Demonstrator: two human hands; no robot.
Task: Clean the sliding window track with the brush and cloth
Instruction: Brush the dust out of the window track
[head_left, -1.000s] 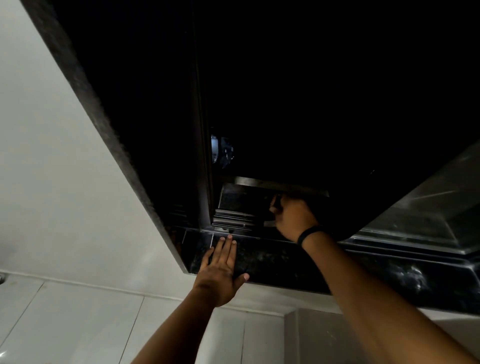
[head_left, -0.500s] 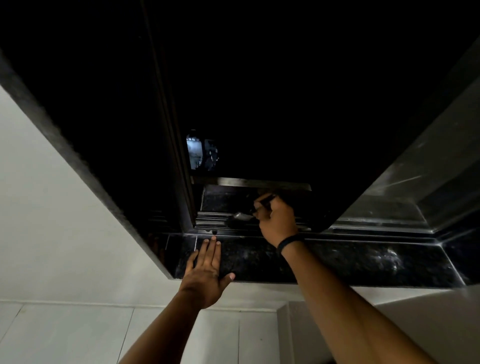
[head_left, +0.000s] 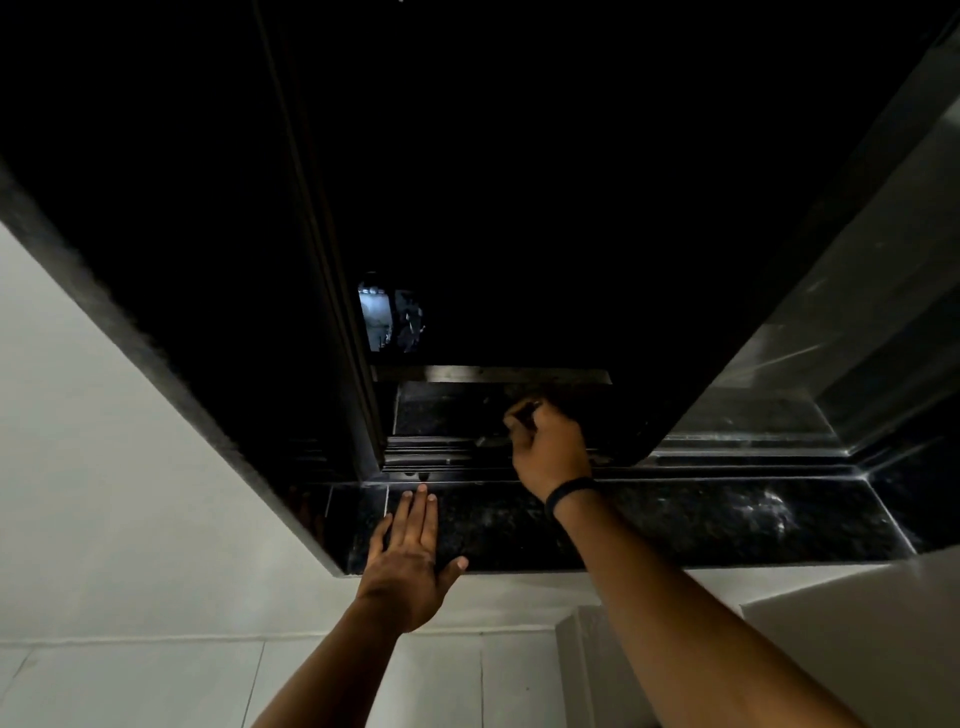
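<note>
The dark metal window track (head_left: 447, 457) runs along the bottom of the open window, just behind the black granite sill (head_left: 701, 514). My right hand (head_left: 548, 449) is over the track, fingers closed around a dark brush (head_left: 519, 415) whose head (head_left: 488, 441) points down-left onto the rails. A black band sits on that wrist. My left hand (head_left: 413, 551) lies flat on the sill with its fingers spread, fingertips near the track's front edge. No cloth is in view.
The sliding sash's dark frame (head_left: 332, 291) stands upright left of the opening. Outside is black except a small lit patch (head_left: 387, 317). A glossy side reveal (head_left: 841, 332) rises at right. White wall (head_left: 93, 467) and tiles lie below the sill.
The view has shifted, and the window now sits more centred. My right hand with the brush has slid a little along the track. My left hand stays flat on the sill.
</note>
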